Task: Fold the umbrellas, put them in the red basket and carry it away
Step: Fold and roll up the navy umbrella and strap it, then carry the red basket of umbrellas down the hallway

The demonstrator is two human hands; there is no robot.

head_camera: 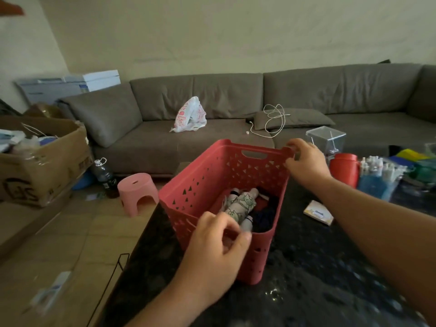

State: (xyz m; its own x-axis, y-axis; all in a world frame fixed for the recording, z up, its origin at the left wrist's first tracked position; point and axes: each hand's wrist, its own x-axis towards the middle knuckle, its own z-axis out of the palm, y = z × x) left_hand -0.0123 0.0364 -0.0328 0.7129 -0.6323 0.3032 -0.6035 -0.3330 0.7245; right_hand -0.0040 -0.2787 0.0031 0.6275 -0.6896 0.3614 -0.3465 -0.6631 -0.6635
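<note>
- head view: red basket (207, 182) sits tilted on the dark speckled table (306, 267), folded umbrellas (243, 204) lying inside.
- right hand (306, 161) grasps the far rim; left hand (217, 246) curls at the near rim, grip probably just closing.
- rigid perforated plastic, light load; judged best lifted by both end rims or the cut-out handle.

Two hands show: the left hand (213, 247) at the near rim and the right hand (305, 161) at the far right corner of one red basket (200, 185). Inside lie two folded umbrellas, one patterned umbrella (240, 204) and one dark umbrella (266, 213). One pink stool (138, 191), one water bottle (105, 175) and one cardboard box (42, 166) sit left; one red jug (344, 169) right; one plastic bag (190, 115) and one white cable (273, 119) far on one sofa (236, 97).
</note>
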